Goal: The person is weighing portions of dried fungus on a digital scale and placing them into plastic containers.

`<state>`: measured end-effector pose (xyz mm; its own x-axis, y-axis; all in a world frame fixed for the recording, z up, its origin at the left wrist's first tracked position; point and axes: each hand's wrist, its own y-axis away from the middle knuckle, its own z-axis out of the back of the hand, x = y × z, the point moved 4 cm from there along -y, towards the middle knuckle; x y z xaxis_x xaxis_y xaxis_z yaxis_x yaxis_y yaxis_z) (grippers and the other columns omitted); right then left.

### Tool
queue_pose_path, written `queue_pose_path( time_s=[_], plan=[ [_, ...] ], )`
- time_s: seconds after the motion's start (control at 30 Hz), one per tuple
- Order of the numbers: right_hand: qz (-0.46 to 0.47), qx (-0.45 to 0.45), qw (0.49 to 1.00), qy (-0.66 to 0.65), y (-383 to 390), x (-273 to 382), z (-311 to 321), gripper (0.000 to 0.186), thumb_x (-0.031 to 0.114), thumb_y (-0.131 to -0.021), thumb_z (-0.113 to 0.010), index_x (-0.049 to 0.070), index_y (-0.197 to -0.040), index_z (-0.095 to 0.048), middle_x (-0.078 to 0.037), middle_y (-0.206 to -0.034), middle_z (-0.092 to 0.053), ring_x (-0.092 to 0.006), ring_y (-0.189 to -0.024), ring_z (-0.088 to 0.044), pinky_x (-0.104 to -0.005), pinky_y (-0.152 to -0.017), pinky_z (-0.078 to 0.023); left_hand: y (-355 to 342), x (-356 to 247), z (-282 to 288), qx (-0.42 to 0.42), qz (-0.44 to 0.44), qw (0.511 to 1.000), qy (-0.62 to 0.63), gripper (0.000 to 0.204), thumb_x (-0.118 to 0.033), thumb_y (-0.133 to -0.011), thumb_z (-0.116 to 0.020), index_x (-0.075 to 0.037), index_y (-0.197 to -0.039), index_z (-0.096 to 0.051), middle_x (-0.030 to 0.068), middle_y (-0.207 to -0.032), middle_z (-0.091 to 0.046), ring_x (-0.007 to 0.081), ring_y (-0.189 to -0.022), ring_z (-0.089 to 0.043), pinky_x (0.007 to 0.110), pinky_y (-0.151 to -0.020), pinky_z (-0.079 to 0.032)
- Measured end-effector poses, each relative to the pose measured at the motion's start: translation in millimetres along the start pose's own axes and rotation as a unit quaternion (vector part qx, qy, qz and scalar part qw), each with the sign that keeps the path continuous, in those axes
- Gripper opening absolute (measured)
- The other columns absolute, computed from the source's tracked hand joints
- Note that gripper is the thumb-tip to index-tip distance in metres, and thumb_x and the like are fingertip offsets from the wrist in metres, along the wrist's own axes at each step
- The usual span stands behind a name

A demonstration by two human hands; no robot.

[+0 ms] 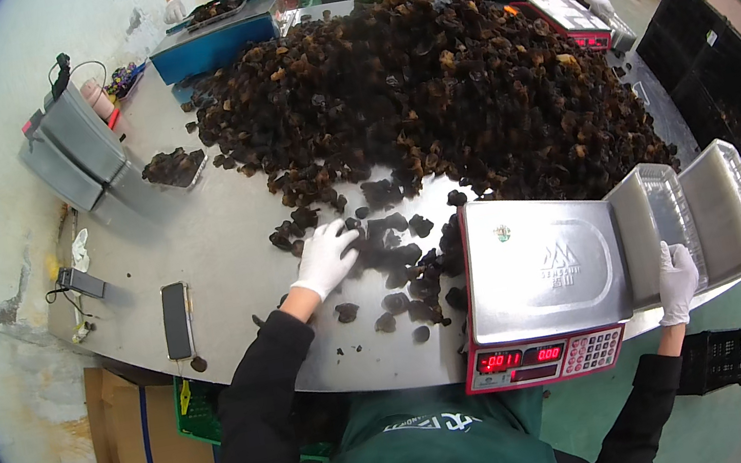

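A large heap of dark brown, wrinkled pieces that look like wood ear mushrooms (427,102) covers the far middle of the metal table. My left hand (324,259), in a white glove, lies at the heap's near left edge with its fingers stretched out beside scattered loose pieces (390,258). To the right of the scale, my gloved right hand (679,281) is closed on the near edge of a clear plastic tray (652,226). Another clear tray (727,203) stands right beside it. The red-framed digital scale (544,260) has a bare silver platform, between my hands.
A filled tray (174,169), a phone (177,320) and grey bins (68,146) are on the table's left. Two co-workers in aprons stand across the table, one near a blue box (214,46), one by a second scale (567,23). Black crates (725,80) line the right.
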<state>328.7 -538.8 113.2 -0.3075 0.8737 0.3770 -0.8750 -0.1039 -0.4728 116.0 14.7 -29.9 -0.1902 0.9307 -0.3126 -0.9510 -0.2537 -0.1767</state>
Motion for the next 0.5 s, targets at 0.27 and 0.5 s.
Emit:
queue_pose_path(
  time_s=[0.27, 0.5],
  plan=[
    [0.066, 0.001, 0.998, 0.002, -0.4, 5.4, 3.6, 0.024, 0.011, -0.083, -0.065, 0.001, -0.069, -0.049, -0.013, -0.069, -0.049, -0.027, -0.062, -0.049, -0.0379, -0.06, -0.04, -35.1, -33.1, 22.2, -0.046, -0.064, 0.997, -0.007, 0.033, -0.023, -0.082, -0.063, -0.013, -0.113, -0.065, 0.0102, -0.118, -0.06, 0.029, -0.108, -0.056, 0.04, -0.093, -0.044],
    [0.079, 0.036, 0.996, 0.036, -16.4, -2.8, 3.4, 0.03, 0.01, -0.082, -0.063, 0.0, -0.063, -0.042, -0.017, -0.061, -0.043, -0.0321, -0.054, -0.043, -0.0424, -0.055, -0.037, -105.1, -33.6, -33.7, -0.032, -0.014, 0.999, 0.03, 0.044, -0.007, -0.077, -0.064, -0.015, -0.12, -0.063, 0.011, -0.117, -0.062, 0.0312, -0.106, -0.058, 0.039, -0.091, -0.049]
  ],
)
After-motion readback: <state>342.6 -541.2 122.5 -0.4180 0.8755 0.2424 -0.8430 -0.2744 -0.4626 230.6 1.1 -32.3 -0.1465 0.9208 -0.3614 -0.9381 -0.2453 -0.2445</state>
